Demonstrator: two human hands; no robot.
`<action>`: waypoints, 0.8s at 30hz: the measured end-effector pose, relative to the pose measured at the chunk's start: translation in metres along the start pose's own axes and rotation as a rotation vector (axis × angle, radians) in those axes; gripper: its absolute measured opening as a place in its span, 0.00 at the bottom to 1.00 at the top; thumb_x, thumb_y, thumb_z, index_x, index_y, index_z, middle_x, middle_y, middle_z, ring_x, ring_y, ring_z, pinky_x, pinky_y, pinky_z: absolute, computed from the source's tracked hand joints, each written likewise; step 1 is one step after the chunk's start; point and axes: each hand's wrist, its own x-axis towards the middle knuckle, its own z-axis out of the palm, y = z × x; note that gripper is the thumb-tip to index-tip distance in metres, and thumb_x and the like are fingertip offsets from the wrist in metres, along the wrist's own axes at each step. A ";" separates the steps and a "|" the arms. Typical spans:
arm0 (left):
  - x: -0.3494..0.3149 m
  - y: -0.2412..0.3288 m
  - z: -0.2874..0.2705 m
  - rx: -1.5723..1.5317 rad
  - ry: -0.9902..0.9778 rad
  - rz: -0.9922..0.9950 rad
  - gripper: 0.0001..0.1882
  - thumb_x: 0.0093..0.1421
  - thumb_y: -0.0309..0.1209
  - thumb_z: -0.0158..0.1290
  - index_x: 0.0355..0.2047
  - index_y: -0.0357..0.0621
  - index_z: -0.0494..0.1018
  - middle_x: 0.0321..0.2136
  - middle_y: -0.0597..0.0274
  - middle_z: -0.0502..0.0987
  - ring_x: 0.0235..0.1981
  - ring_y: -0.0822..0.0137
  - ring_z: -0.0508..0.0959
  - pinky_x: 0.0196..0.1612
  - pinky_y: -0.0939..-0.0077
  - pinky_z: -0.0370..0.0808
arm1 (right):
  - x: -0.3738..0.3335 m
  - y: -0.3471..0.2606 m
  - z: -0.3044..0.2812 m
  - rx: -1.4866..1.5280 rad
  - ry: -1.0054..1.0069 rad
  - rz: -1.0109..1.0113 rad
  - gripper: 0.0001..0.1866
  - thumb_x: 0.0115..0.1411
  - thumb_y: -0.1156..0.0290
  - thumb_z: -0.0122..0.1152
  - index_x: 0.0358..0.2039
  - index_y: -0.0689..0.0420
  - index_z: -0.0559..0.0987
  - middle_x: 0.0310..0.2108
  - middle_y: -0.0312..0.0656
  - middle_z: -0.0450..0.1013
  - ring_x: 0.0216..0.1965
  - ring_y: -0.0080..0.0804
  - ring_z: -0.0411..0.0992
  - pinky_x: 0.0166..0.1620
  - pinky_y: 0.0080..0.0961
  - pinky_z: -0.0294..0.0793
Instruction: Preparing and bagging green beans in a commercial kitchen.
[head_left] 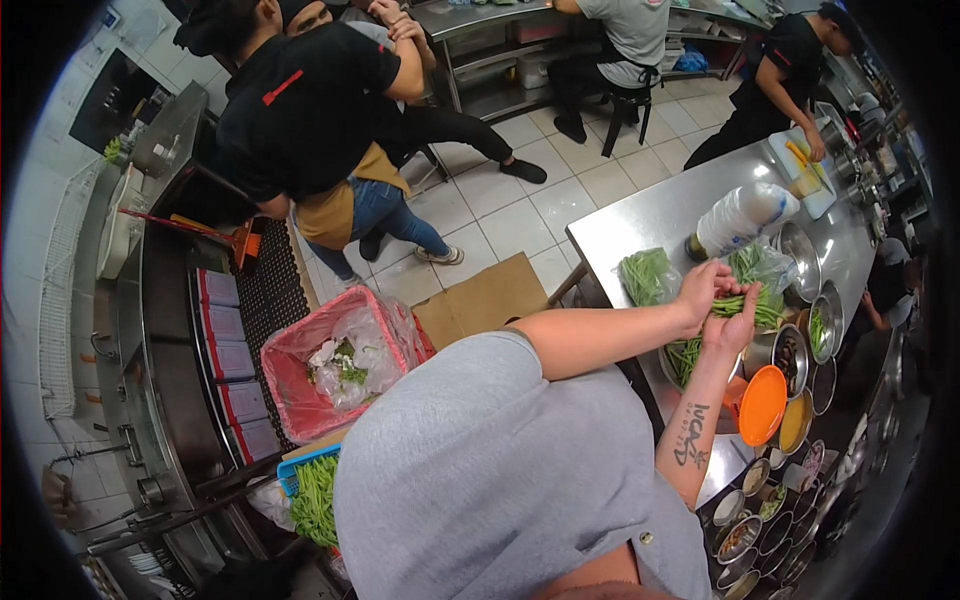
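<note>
Over the steel table, my hands are close together around a bunch of green beans (748,307). My left hand (706,290) has its fingers bent in at the near end of the bunch, seemingly pinching beans. Under it, my right hand (735,325) cups the beans, with its thumb up along their side. A bowl of more green beans (684,358) sits just below my wrists. Beside my hands lie a clear bag of green beans (645,277) and another plastic bag with greens (762,264).
The steel table (610,225) also carries stacked white containers (745,215), an orange round lid (763,405) and several metal bowls. Left of me stand a red-lined bin (290,395) and a blue crate of greens (318,495). A co-worker (790,75) cuts at a white board (805,180).
</note>
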 end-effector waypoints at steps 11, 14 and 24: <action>0.011 -0.001 0.004 -0.093 0.007 -0.062 0.15 0.68 0.38 0.39 0.37 0.41 0.71 0.35 0.60 0.76 0.37 0.69 0.74 0.44 0.72 0.71 | -0.017 0.005 0.022 -0.249 -0.043 -0.323 0.20 0.59 0.78 0.63 0.50 0.64 0.68 0.39 0.44 0.73 0.40 0.30 0.74 0.45 0.27 0.76; 0.010 -0.009 0.009 -0.044 0.023 -0.088 0.13 0.67 0.36 0.40 0.36 0.41 0.70 0.30 0.62 0.75 0.32 0.70 0.74 0.40 0.74 0.72 | -0.020 0.004 0.028 -0.277 0.000 -0.361 0.15 0.60 0.77 0.62 0.46 0.63 0.70 0.34 0.39 0.72 0.35 0.25 0.72 0.41 0.22 0.75; -0.006 0.018 0.003 -0.069 -0.203 -0.261 0.20 0.68 0.46 0.40 0.37 0.39 0.68 0.20 0.64 0.71 0.20 0.72 0.70 0.26 0.81 0.69 | -0.026 -0.017 0.031 0.026 -0.129 0.156 0.16 0.68 0.60 0.51 0.25 0.53 0.69 0.14 0.27 0.57 0.13 0.14 0.54 0.17 0.16 0.54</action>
